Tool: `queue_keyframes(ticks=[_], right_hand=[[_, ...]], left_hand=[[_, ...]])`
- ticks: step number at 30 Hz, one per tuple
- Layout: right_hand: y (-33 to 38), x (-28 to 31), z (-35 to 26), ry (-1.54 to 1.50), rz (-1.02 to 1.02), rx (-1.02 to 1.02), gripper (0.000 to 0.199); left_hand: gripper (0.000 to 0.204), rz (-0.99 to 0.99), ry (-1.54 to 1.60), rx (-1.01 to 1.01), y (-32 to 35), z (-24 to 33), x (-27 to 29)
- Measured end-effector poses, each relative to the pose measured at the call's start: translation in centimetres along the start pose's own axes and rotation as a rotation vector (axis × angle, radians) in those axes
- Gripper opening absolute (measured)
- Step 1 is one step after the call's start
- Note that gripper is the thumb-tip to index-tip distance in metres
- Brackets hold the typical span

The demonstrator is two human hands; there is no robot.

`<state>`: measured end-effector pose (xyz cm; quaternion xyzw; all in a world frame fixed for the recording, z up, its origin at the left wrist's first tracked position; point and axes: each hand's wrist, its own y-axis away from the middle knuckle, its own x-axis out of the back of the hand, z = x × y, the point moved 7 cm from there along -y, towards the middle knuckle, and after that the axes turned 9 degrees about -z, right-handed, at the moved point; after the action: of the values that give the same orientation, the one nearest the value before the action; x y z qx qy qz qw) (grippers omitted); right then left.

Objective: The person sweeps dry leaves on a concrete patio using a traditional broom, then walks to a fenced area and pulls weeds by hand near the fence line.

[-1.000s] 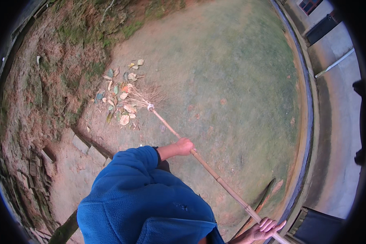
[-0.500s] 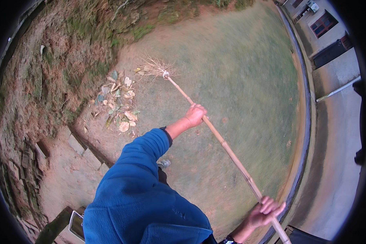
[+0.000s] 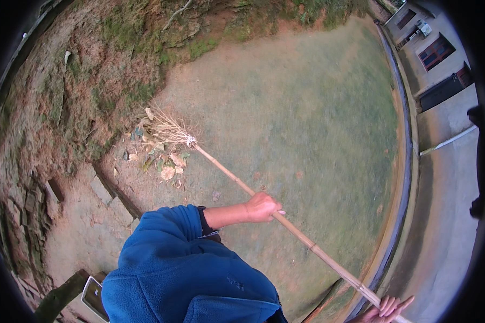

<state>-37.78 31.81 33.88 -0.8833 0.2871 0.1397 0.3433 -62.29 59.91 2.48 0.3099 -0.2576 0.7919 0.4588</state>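
A long-handled twig broom (image 3: 170, 131) slants across the view, its bamboo pole running from upper left to lower right. My left hand (image 3: 262, 207) is closed round the middle of the pole. Near the pole's lower end my right hand (image 3: 385, 310) grips it, one finger sticking out; the picture's edge cuts part of this hand off. The twig head is spread over a heap of dry leaves (image 3: 167, 173) and hides some of them. Brown, yellowish and green leaves show around its lower side.
A mossy earth bank (image 3: 81, 91) rises on the left. Flat stones or bricks (image 3: 101, 189) edge the ground below it. On the right, a drainage channel (image 3: 399, 97) curves along a pale house wall (image 3: 452, 177). A metal-framed object (image 3: 93, 297) stands at lower left.
The broom head has swept down and left, from beside the leaf heap onto it. Both hands have moved lower in the view, the right one also further right.
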Motion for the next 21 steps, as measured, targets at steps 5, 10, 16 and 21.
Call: queue_keyframes(ticks=[5,10,16,21], right_hand=[[2.3,-2.1,-0.3,-0.004,-0.054,0.202,0.037],[6.0,-9.3,16.6,0.433,-0.296,0.043,0.035],[3.8,-6.3,13.5,0.259,-0.192,-0.031,0.044],[1.2,0.9,3.1,0.141,0.096,-0.06,0.05]], left_hand=[[0.032,0.255,-0.037,-0.06,-5.3,-1.5,3.4],[0.028,0.357,-0.222,0.196,-8.1,-15.0,3.9],[0.033,0.148,-0.091,0.135,-2.2,-12.7,-0.2],[0.025,-0.186,0.046,-0.032,1.5,1.2,-2.2]])
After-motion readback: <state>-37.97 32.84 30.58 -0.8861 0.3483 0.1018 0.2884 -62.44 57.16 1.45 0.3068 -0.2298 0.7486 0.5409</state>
